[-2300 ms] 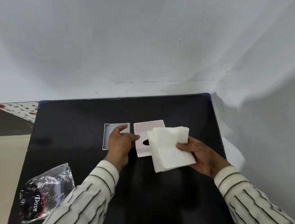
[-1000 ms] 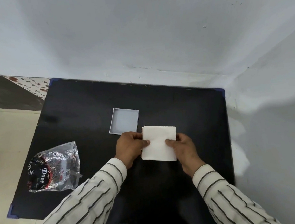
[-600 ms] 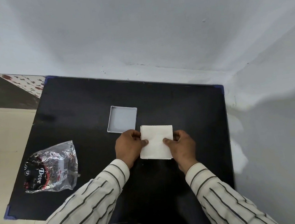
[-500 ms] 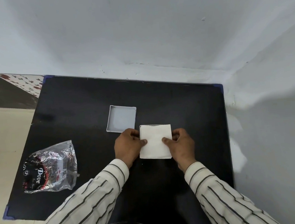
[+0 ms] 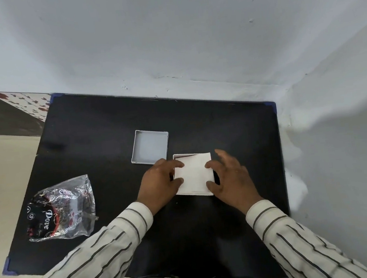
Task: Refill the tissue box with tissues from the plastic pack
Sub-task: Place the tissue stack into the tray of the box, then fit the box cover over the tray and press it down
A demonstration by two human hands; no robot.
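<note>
The stack of tissues (image 5: 193, 174) lies in the pink-rimmed part of the tissue box (image 5: 184, 155), whose far rim alone shows past the paper; both sit at mid-table on the black table (image 5: 233, 134). The left hand (image 5: 160, 184) rests against the stack's left edge, thumb and forefinger curled onto the paper, while the right hand (image 5: 230, 178) has its fingers spread, the fingertips touching the right edge and gripping nothing. The step in hand appears to be seating and squaring the stack inside the box. The next move probably calls for the grey box half (image 5: 150, 146), lying hollow side up just beyond the left hand, to be lifted and fitted over the filled part; the stack must sit below the rim first, or its corners may catch. The plastic pack (image 5: 61, 210) lies crumpled near the table's left edge, well apart from the work. Open table surrounds the box on all sides; the wall (image 5: 334, 147) stands close along the table's right edge and limits the right elbow's sweep.
</note>
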